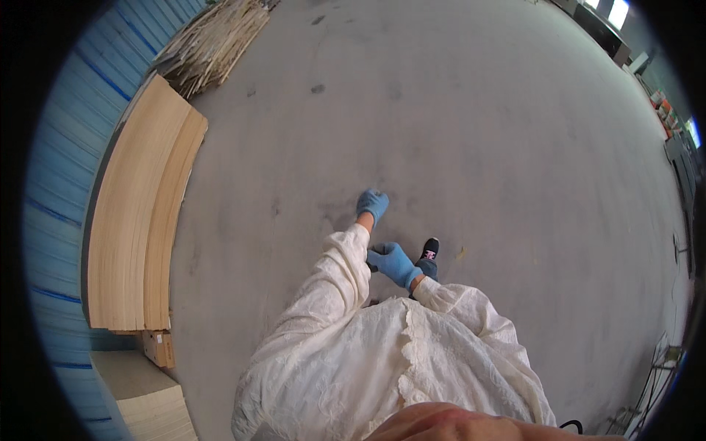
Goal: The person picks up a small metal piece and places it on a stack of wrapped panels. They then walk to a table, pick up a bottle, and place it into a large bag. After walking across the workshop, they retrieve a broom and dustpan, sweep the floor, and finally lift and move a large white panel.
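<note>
My left hand (pixel 373 203), in a light blue glove, is held out over the grey floor with its fingers curled into a fist. Nothing shows sticking out of it. Below and slightly right of it is my right hand (pixel 397 264), gloved in the same blue. Its fingers are closed at the edge of the loose cream left sleeve (pixel 340 263), near the forearm, and seem to pinch the cloth. The fingertips are partly hidden there. A dark shoe (pixel 431 248) with pink laces shows beyond the right hand.
Along the blue corrugated wall (pixel 55 242) at the left lean tall stacked wooden boards (pixel 136 220). A heap of thin wood strips (pixel 213 48) lies at the far left. More pale sheets (pixel 154 411) are stacked at the near left. A metal frame (pixel 654 382) stands at the near right.
</note>
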A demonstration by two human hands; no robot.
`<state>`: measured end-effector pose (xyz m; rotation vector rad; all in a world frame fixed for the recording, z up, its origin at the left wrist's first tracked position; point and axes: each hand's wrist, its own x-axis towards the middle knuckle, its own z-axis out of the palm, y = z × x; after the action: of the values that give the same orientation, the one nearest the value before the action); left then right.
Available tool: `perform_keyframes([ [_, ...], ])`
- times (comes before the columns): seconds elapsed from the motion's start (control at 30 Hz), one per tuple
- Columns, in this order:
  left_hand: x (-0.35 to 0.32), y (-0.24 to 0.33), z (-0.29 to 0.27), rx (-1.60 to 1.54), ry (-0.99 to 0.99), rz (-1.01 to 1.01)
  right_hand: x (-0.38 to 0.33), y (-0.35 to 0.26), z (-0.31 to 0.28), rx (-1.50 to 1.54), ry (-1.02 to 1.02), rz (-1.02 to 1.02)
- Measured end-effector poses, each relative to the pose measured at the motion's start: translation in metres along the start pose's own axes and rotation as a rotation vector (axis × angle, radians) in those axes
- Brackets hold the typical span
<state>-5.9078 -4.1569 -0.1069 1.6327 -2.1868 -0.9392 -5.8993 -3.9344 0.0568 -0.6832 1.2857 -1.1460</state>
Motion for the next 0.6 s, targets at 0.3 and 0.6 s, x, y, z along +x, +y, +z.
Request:
perform_keyframes([
  [0.3, 0.295, 0.069, 0.047, -0.650, -0.292, -0.372, 0.297, -0.148, -0.206, -0.648, -0.094, -0.001],
  [0.6, 0.542, 0.053, 0.073, 0.297, -0.244, -0.253, 0.661, -0.190, -0.473, -1.009, -0.095, 0.126],
])
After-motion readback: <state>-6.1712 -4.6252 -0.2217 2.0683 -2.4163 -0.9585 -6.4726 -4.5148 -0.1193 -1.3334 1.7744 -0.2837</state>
